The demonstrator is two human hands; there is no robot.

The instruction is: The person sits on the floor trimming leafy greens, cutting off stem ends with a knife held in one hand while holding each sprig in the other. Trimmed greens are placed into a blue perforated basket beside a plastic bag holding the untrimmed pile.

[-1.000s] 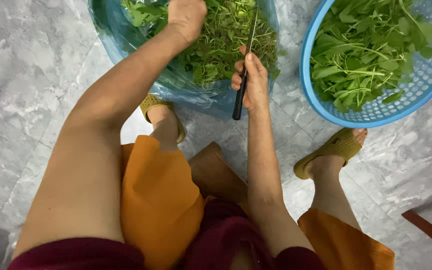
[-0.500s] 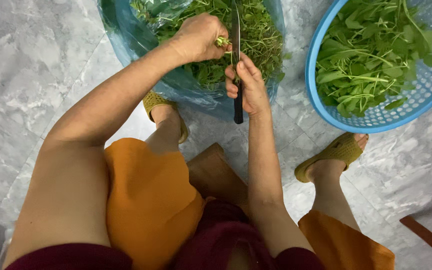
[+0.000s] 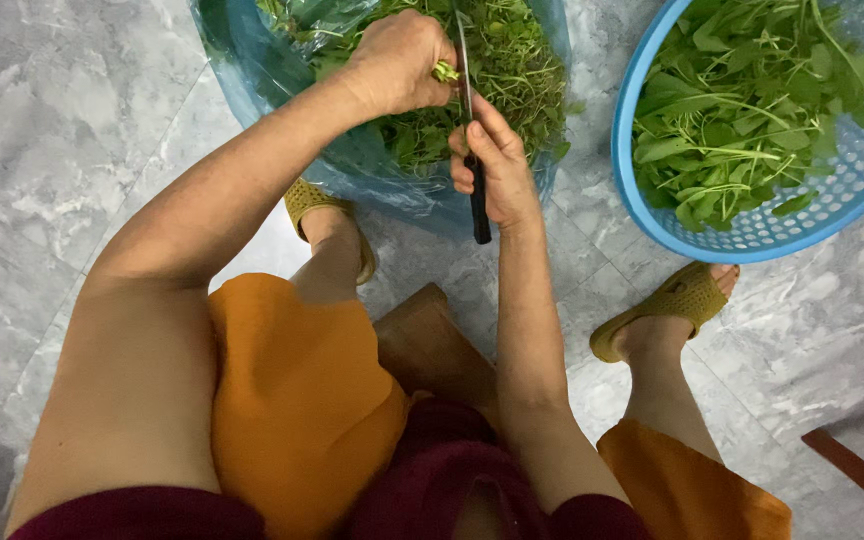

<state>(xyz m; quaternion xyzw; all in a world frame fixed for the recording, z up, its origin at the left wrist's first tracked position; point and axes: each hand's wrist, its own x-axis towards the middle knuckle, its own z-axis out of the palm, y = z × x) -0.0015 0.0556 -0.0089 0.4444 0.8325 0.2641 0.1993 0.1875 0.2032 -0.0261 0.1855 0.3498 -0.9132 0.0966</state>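
Above the blue bag of greens, left hand pinches limp, light stems near their cut ends; right hand closed round knife handle; basket right of bag

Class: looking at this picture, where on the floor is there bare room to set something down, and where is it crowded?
Bare marble floor lies left of the blue plastic bag of greens, and a strip runs between that bag and the blue basket. It is crowded where the left hand and right hand with the knife meet over the bag.
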